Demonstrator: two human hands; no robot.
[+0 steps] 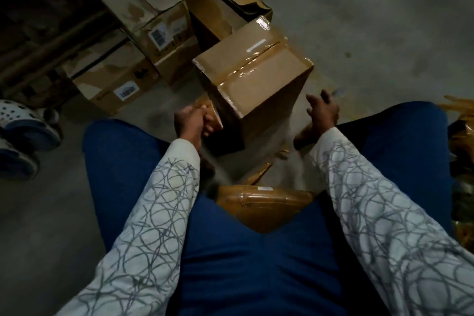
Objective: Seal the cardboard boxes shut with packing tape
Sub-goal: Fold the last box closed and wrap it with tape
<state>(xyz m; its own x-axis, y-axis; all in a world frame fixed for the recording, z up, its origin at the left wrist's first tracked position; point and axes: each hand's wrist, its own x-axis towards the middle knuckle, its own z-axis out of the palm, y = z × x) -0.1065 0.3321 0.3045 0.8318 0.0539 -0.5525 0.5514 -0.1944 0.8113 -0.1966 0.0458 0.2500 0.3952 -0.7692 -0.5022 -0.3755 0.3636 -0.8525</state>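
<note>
1. The cardboard box (256, 69) stands on the floor (359, 20) in front of the seated person, between the two knees. It looks a little tilted.
2. A shiny strip of tape (252, 59) already lies along the middle seam of its top. The seam runs from the near left to the far right, so the long axis goes diagonally away from the person.
3. The left hand (192, 120) is at the near left corner of the box. Its fingers are curled round a brownish thing that we take for the tape roll (211, 117). The picture is blurred there, so we are not fully sure.
4. The right hand (324, 113) is just beside the right side wall of the box. Its fingers are spread and loose, and it grasps nothing.
5. The box lies between both hands. We judge the left hand to be nearer to the near end of the seam, so a new strip would start there and be pulled away to the far right. The right hand could then hold the box steady.
6. A flat parcel (264, 202), wrapped in tape, rests in the lap.
7. Other boxes (143, 7) stand at the far left, some with their flaps not taped.
</note>
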